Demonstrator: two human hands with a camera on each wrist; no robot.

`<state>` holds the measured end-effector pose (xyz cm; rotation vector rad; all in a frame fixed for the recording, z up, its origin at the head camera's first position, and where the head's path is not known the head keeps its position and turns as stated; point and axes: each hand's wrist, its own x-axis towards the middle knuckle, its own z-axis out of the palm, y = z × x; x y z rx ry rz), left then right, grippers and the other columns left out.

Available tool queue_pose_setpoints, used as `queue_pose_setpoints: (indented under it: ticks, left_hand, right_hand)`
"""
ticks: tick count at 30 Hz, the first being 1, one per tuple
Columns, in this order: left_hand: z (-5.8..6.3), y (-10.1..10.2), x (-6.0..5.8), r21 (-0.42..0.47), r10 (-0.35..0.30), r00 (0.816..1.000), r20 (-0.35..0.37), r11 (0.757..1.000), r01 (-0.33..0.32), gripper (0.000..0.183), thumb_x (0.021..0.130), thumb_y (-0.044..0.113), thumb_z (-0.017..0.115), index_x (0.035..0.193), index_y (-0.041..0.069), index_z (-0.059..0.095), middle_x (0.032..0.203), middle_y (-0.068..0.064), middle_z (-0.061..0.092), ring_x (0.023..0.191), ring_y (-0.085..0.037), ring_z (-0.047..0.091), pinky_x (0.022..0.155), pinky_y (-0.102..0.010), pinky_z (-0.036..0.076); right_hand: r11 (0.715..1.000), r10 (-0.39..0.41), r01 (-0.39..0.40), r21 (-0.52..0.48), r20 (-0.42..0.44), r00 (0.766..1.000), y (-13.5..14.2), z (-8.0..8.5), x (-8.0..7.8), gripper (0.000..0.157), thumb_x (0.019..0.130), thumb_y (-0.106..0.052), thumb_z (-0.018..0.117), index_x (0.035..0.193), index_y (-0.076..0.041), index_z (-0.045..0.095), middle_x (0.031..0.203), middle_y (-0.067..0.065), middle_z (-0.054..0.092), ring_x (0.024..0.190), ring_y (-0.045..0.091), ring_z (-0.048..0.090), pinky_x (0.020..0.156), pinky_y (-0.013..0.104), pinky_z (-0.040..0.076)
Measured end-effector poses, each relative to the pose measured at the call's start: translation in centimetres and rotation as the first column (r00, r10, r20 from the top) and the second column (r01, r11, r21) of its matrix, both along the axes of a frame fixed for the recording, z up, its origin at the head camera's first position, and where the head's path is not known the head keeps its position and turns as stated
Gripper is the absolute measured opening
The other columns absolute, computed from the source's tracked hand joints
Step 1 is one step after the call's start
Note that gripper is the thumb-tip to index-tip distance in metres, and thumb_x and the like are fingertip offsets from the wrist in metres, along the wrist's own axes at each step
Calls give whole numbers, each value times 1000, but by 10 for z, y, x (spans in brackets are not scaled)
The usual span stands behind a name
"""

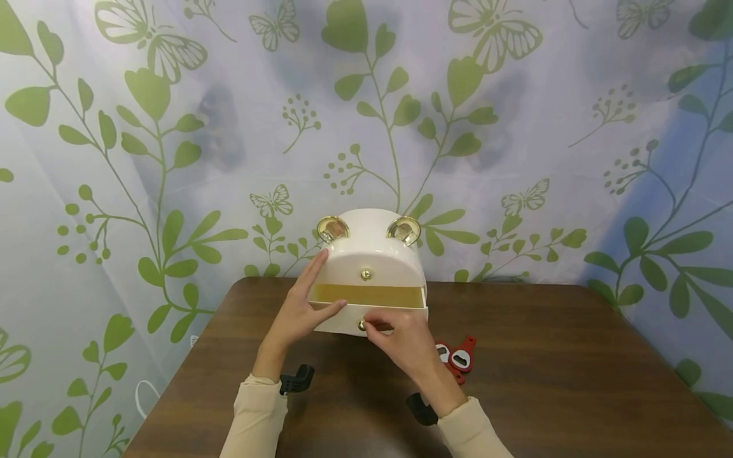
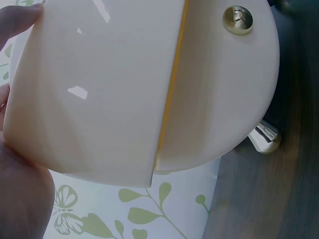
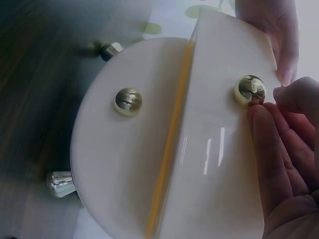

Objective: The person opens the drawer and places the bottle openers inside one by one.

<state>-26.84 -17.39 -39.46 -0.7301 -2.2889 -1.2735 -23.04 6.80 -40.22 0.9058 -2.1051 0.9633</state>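
A glossy white rounded cabinet [image 1: 376,232] with gold ears stands on the table. Its lower drawer [image 1: 338,320] is pulled out, showing a yellowish interior. My right hand [image 1: 401,334] pinches the gold knob [image 3: 249,91] of that drawer between thumb and fingertips. The upper drawer's gold knob [image 1: 366,275] is untouched. My left hand [image 1: 298,312] is spread at the cabinet's left side, thumb and index finger extended. In the right wrist view, the left hand is near the lower drawer's edge; whether it touches cannot be told.
Red-and-white items [image 1: 460,359], shaped like bottle openers, lie beside my right wrist. The brown wooden table [image 1: 544,369] extends on both sides. A leaf-patterned curtain [image 1: 229,159] hangs right behind the cabinet.
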Motion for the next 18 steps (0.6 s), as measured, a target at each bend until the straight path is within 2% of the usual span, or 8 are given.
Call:
queue_pose_setpoints:
  ticks: [10, 18]
  left_hand:
    - [2, 0, 3, -24, 14, 1000, 4, 1000, -14, 100, 86, 24, 86, 165, 29, 25, 171, 4, 24, 157, -21, 24, 123, -55, 28]
    - [2, 1, 1, -18, 19, 1000, -4, 1000, -19, 101, 85, 20, 87, 165, 28, 26, 170, 5, 25, 157, -22, 26, 123, -54, 29]
  right_hand:
    - [997, -53, 54, 51, -30, 998, -1, -1, -2, 14, 79, -3, 87, 87, -14, 81, 84, -5, 79, 77, 5, 74, 73, 23, 61]
    - [996, -84, 85, 36, -44, 996, -2, -2, -7, 15, 78, -3, 89, 87, -12, 80, 85, -4, 79, 77, 7, 75, 72, 26, 61]
